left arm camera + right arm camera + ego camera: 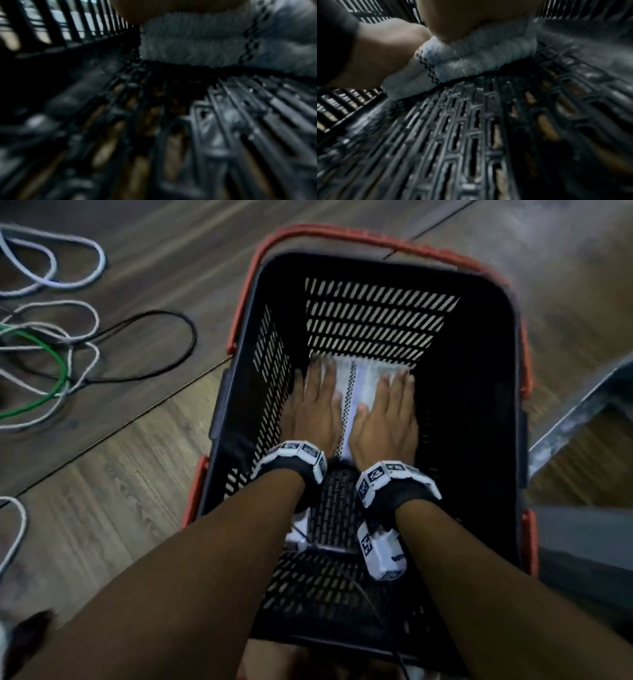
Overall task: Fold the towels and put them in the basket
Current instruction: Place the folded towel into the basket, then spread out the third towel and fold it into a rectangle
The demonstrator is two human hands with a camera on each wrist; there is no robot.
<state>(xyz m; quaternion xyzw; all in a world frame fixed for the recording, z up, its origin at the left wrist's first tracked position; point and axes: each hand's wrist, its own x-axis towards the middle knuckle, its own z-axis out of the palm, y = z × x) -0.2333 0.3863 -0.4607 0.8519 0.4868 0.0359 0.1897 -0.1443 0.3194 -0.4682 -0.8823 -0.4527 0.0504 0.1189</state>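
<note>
A folded white towel point(364, 380) with a dark checkered stripe lies on the bottom of the black slatted basket point(486, 378), against its far wall. My left hand point(317, 402) lies flat on the towel's left half with straight fingers. My right hand point(388, 414) presses flat on its right half. The left wrist view shows the towel's point(192, 44) stacked folds on the basket floor point(240, 121). The right wrist view shows my right palm point(471, 17) on top of the towel point(471, 56), with the left hand point(385, 54) beside it.
The basket has an orange rim and handle point(342, 234) and stands on a wooden floor point(130, 474). White, black and green cables point(61, 350) lie looped on the floor to the left. A grey metal frame point(582, 405) stands to the right.
</note>
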